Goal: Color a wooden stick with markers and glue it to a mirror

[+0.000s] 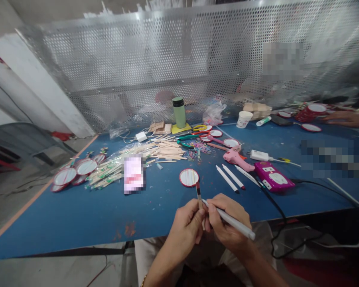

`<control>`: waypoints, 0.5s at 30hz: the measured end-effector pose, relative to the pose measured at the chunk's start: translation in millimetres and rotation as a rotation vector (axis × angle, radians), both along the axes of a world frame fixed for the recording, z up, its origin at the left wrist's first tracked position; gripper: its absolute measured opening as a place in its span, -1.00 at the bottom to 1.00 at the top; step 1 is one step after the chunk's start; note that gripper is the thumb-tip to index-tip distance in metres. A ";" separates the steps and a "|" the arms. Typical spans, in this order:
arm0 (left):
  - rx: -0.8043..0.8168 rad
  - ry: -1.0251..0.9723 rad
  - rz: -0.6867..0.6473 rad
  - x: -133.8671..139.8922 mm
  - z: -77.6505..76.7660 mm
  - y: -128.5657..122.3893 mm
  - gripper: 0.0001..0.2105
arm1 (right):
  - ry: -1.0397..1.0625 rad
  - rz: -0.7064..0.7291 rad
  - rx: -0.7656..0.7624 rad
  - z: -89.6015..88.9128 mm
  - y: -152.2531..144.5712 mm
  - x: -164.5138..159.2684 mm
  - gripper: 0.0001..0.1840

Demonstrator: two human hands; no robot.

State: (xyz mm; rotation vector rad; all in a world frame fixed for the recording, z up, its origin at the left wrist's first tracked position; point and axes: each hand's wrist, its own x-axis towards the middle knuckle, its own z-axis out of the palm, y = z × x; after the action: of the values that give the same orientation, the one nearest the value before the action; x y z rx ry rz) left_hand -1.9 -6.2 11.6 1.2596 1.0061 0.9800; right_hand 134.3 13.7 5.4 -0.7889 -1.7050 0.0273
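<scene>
My left hand [187, 223] pinches a flat wooden stick [200, 201] upright near the table's front edge. The stick's top is coloured dark red, with a black band below. In my right hand [229, 221] is a white marker [236, 224], held like a pen with its tip at the stick; the exact contact is hidden by the fingers. Just beyond the stick lies a round white disc with a red rim [189, 177]. To the right, two white markers [227, 178] lie side by side, and another white marker [247, 175] rests near them.
A pink glue gun [238, 158] and a purple power strip [273, 176] with cables lie right. Wooden sticks [169, 149], pliers [191, 136] and a green bottle [179, 113] are farther back. Red-rimmed discs [65, 176] are piled left. Another person's hand [347, 118] is at far right.
</scene>
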 end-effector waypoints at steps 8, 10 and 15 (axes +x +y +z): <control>0.006 0.006 0.005 -1.2 -3.1 0.0 -0.60 | -0.015 0.017 0.009 0.7 1.3 -1.5 -0.84; 0.004 0.007 0.008 -1.4 -3.6 -0.1 -0.59 | -0.008 0.020 -0.001 -0.2 1.2 -2.0 -0.83; 0.013 -0.006 -0.002 -0.7 -2.9 0.1 -0.62 | -0.005 0.022 -0.012 0.0 -0.3 -0.5 -0.84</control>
State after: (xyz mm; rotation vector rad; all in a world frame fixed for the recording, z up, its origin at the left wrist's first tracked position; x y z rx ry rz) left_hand -2.6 -6.0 8.8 1.2677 0.9956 0.9899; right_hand 133.8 13.4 5.5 -0.7793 -1.7197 0.0506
